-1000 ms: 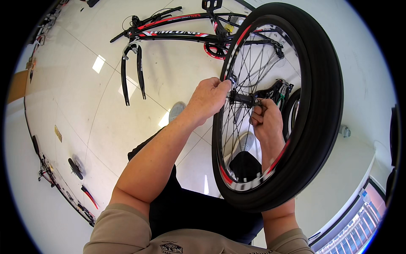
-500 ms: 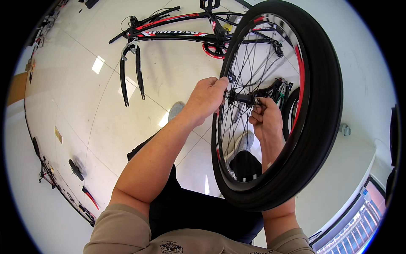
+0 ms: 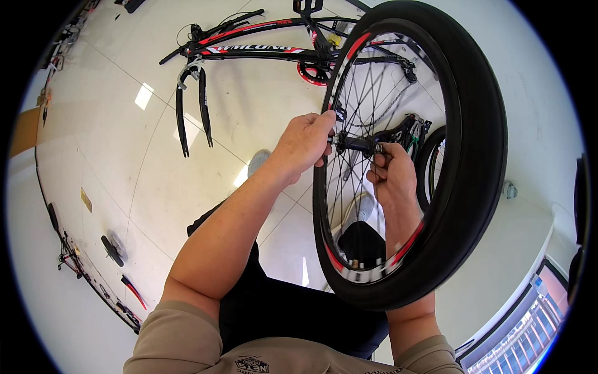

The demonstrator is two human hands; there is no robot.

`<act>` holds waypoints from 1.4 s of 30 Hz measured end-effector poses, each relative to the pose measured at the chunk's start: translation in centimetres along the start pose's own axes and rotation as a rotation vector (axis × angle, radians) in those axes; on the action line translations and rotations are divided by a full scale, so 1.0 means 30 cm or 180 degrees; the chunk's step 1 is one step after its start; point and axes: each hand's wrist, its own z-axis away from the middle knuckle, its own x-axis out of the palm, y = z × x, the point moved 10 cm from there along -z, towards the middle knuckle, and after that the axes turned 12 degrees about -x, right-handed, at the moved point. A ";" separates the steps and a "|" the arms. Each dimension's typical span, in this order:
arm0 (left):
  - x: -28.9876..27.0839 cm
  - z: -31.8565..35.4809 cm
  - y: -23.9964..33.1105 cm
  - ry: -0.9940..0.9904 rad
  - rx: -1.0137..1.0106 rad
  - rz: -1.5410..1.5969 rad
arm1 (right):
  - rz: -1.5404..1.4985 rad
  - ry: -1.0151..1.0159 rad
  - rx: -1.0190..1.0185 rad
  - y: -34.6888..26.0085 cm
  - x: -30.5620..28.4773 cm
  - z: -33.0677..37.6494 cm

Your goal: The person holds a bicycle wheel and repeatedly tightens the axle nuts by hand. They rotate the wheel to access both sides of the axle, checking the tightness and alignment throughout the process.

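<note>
1. Ref.: clock pos. read from view ctr. unless noted.
2. L hand (image 3: 305, 142), 12 o'clock, near ctr.: closed, not spread. Thumb on top, fingers curled below; pinches L axle end (image 3: 332, 140). Exact fingertip contact partly hidden.
3. R hand (image 3: 393, 173), 3 o'clock: thumb + index pinch R axle end (image 3: 378, 149); other fingers curled twd. palm.
4. Wheel (image 3: 476, 156), 2–3 o'clock: held up by axle betw. both hands, on edge, tilted. R forearm (image 3: 402, 227) passes behind tyre, visible thru spokes.
5. Wheel detail: blk tyre, blk hub (image 3: 358, 144) betw. hands, thin blk spokes. Rim (image 3: 408, 246) has red/wht marks, blurred at its own 6 o'clock.
6. Frame (image 3: 261, 52), 11–12 o'clock: blk w/ red + wht, lying on floor (image 3: 156, 212). Fork (image 3: 204, 106), 10 o'clock: blk legs, no wheel betw. them. Handlebar (image 3: 240, 23), 11 o'clock. Chainring (image 3: 311, 75), 12 o'clock: red/blk.
7. 2nd wheel (image 3: 425, 168), 3 o'clock: partly hidden behind held wheel.
8. L shoe (image 3: 256, 161), 10 o'clock; R shoe (image 3: 361, 207), 3–4 o'clock, seen thru spokes.
9. Red/blk strip (image 3: 132, 292), 8 o'clock: on floor, well apart fm. hands.
</note>
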 end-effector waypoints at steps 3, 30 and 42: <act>0.001 0.002 -0.003 -0.0012 -0.0020 -0.0044 | -0.0012 -0.0002 0.0055 0.008 -0.006 -0.007; 0.000 -0.001 -0.006 0.0069 -0.0018 -0.0121 | -0.0040 -0.0070 0.0111 0.005 0.000 0.005; 0.000 0.003 -0.005 0.0072 -0.0056 -0.0149 | 0.0014 -0.0060 0.0079 0.003 0.001 0.010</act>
